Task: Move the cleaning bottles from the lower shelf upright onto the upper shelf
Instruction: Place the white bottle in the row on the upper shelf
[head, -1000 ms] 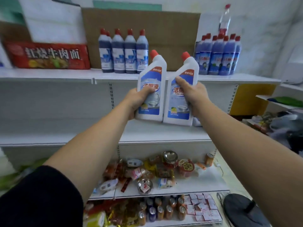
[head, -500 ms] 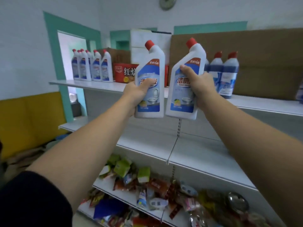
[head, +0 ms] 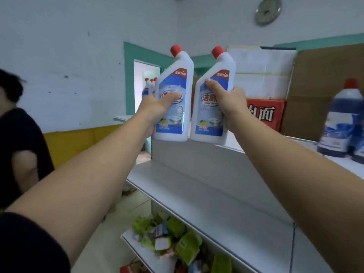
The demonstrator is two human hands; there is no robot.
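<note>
Two white toilet-cleaner bottles with red caps are held up side by side, roughly upright, labels facing the camera. The left toilet-cleaner bottle (head: 177, 123) is gripped by the left hand (head: 157, 111), with the thumb laid across the label and the fingers wrapped behind. The right toilet-cleaner bottle (head: 208, 125) is gripped by the right hand (head: 226, 103), thumb high on the label front, fingers hidden behind. The bottles are just apart, not touching. Both are held in the air at the near edge of the upper shelf (head: 332, 160), bases about level with it; contact with the shelf cannot be told. The lower shelf (head: 206, 194) is seen below the arms, bare in the visible part. On the upper shelf, dark blue bottles (head: 342, 123) stand at the right, blurred. A red noodle carton (head: 266, 113) sits far behind the right hand, with a white box (head: 264, 75) stacked on it and brown cardboard (head: 325, 85) to its right. More red-capped bottles (head: 150, 85) are partly visible behind the left bottle at the shelf's far left end. Green snack packets (head: 177, 239) lie on the bottom shelf. A wall clock (head: 267, 9) is mounted top right. Another person in a dark shirt (head: 17, 144) stands at the left edge.
</note>
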